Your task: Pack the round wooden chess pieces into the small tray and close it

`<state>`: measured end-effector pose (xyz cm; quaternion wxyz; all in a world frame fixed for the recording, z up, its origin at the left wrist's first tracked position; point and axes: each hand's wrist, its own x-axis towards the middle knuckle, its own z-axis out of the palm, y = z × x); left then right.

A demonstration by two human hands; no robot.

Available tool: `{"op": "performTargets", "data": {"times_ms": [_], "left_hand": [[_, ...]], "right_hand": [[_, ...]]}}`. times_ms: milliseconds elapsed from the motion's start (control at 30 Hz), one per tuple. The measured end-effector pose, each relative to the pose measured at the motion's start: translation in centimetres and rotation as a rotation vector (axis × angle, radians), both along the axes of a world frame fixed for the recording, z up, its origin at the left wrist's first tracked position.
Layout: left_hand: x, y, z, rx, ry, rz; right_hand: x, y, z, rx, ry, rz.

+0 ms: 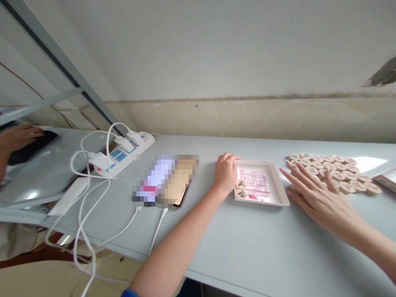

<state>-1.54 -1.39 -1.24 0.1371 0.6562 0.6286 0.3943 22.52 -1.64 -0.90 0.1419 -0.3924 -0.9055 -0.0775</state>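
My left hand (226, 175) is closed over the left wall of a shallow white box (281, 190), its fingertips partly hidden. Inside the box, two round wooden Chinese chess pieces (240, 188) with black characters lie against that left side, on a sheet printed with red lines (259, 181). To the right of the box, my right hand (320, 202) reaches over a group of many Chinese chess pieces (343, 175) set close together in rows. Its fingers are spread and stretched out, covering the group's left part, and nothing shows in its grip.
Two phones, one with a lit screen (157, 175) and one tan (181, 179), lie left of the box with cables attached. Beyond them stands a power strip (123, 154) with white plugs and loops of cable. Another person's hand (23, 136) rests at far left. A flat box (388, 179) sits at far right.
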Motion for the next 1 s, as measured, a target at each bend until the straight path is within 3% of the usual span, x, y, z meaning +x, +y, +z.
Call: {"op": "performTargets", "data": {"times_ms": [100, 267, 367, 533, 667, 800, 1000], "left_hand": [[-0.5, 0.3, -0.1, 0.016, -0.010, 0.030], [-1.1, 0.6, 0.1, 0.012, -0.053, 0.067], [-1.1, 0.9, 0.2, 0.000, -0.109, 0.068], [-1.0, 1.2, 0.1, -0.008, -0.218, 0.057], [-1.2, 1.3, 0.0, -0.021, -0.255, 0.071], [-1.4, 1.1, 0.1, -0.010, -0.294, 0.103], [-1.2, 0.9, 0.5, -0.011, -0.251, 0.130]], "right_hand": [[-0.7, 1.0, -0.4, -0.078, 0.011, 0.022], [0.8, 2.1, -1.5, -0.116, 0.029, -0.035], [1.0, 2.2, -0.9, -0.129, 0.010, -0.070], [-3.8, 2.3, 2.2, -0.104, 0.133, 0.019], [-9.7, 2.6, 3.6, -0.281, 0.077, 0.324], [-12.2, 3.1, 3.1, -0.349, 0.122, 0.397], [-11.3, 2.9, 1.3, -0.342, 0.143, 0.316]]}}
